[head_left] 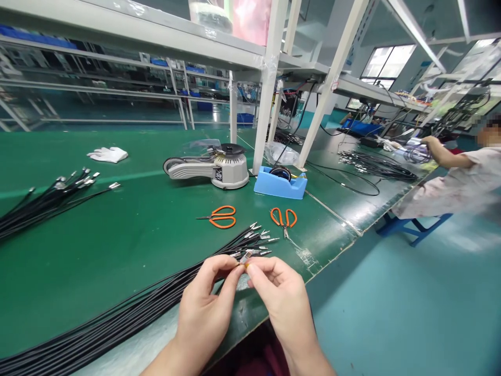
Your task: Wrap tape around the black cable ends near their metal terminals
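Note:
A small silver cable connector [246,257] sticks up between the fingertips of both my hands. My left hand [209,300] is closed in a pinch at the base of this cable end. From the other side, my right hand [279,292] pinches the same spot, where a bit of yellow, probably tape, shows. My fingers hide most of the joint. Right behind and under my left hand lies a long bundle of black cables [156,300] with silver plugs at its tips. Beyond the tips are two orange-handled scissors [223,217] and cutters [284,222].
A grey tape dispenser machine [213,166] and a blue tape holder [281,183] stand by the shelf post [267,94]. A white glove [108,154] and another cable bundle [50,201] lie left. At right, a person [462,167] handles cables beside the table edge.

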`<state>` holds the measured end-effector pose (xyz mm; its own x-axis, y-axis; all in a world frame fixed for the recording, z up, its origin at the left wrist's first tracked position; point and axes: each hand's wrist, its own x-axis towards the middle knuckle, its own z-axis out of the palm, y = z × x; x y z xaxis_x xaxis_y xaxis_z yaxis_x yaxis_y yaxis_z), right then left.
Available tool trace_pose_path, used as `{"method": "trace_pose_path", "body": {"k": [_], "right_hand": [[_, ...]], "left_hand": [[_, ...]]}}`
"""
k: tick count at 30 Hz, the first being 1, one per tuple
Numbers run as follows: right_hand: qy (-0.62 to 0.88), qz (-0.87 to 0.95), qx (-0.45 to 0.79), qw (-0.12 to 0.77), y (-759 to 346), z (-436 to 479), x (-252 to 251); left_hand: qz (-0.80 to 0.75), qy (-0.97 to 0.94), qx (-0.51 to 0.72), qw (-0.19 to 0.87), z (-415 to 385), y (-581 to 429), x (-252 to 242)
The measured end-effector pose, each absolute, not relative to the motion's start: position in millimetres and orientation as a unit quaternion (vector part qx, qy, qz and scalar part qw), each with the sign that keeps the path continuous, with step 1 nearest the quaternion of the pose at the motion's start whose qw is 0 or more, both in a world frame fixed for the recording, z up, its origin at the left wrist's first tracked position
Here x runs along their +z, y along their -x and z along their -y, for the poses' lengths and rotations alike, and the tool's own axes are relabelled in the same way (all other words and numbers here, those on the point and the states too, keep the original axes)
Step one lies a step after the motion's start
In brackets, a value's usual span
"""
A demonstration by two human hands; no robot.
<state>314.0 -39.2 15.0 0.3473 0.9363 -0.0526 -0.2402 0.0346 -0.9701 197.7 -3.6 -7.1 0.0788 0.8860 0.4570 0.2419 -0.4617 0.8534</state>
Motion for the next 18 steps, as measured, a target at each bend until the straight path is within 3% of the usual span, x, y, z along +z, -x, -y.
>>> {"method": "trace_pose_path", "body": {"k": [18], "right_hand": [[0.556, 0.341, 0.437, 0.619, -309.9, 34.0, 24.4]], "left_hand": [[-0.326, -0.777, 0.510, 0.173, 0.1, -189.1, -1.8]]}}
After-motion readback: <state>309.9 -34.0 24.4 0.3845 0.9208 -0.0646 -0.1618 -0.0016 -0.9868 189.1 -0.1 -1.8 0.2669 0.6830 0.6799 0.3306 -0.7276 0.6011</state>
